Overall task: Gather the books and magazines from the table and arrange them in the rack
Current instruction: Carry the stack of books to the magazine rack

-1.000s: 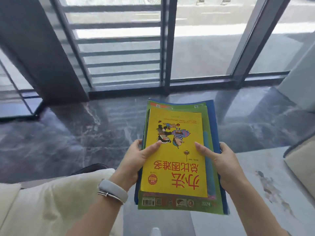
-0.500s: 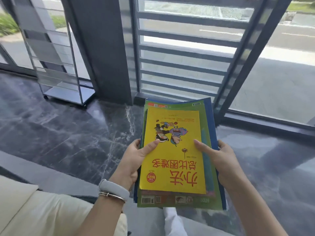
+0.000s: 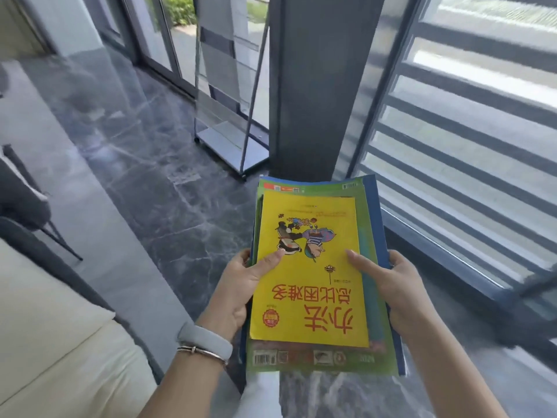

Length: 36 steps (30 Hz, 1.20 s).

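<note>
I hold a stack of books (image 3: 313,282) flat in front of me with both hands. A yellow book with red characters and a cartoon lies on top, a green magazine under it, a blue one at the bottom. My left hand (image 3: 241,291) grips the stack's left edge, thumb on the yellow cover. My right hand (image 3: 388,285) grips the right edge, thumb also on top. The tall metal rack (image 3: 232,86) with slanted shelves stands on the floor ahead, beside a dark pillar. The rack's shelves look bare.
A dark pillar (image 3: 316,86) rises right of the rack. Slatted windows (image 3: 467,131) run along the right. A cream sofa (image 3: 45,342) is at lower left, a dark chair (image 3: 21,200) beyond it. Dark marble floor (image 3: 180,206) lies between me and the rack.
The view has swung left and forward: the rack has come from out of view to the middle ahead. The stack stays in both hands, held the same way.
</note>
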Tool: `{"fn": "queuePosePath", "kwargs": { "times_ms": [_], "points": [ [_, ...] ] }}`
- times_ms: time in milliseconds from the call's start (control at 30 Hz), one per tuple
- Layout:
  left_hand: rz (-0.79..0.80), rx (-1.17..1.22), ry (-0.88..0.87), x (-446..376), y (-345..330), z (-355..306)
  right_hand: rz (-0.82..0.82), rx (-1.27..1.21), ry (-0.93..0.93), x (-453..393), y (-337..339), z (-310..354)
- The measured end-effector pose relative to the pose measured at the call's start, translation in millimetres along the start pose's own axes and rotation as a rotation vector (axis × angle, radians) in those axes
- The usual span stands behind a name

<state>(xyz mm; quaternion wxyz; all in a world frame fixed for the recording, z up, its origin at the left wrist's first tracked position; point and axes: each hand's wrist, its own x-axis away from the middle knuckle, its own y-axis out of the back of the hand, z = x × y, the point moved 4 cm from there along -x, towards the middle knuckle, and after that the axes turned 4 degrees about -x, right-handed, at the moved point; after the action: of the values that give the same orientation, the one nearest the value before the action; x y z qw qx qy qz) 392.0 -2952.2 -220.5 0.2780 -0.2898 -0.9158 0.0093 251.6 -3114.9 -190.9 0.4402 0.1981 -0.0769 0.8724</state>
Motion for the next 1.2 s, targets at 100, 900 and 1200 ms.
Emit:
{"fn": "queuePosePath", "kwargs": {
  "times_ms": [100,900,1200],
  "points": [
    [-0.061,0.007,-0.008,-67,22,-35,0.046,0.014,-0.007,-71,-48,25],
    [-0.321,0.106,-0.089,-501,185,-349,0.366,0.101,0.007,-515,-419,254],
    [-0.333,0.173,-0.084,-631,282,-446,0.400,0.102,-0.006,-623,-572,312]
  ]
}}
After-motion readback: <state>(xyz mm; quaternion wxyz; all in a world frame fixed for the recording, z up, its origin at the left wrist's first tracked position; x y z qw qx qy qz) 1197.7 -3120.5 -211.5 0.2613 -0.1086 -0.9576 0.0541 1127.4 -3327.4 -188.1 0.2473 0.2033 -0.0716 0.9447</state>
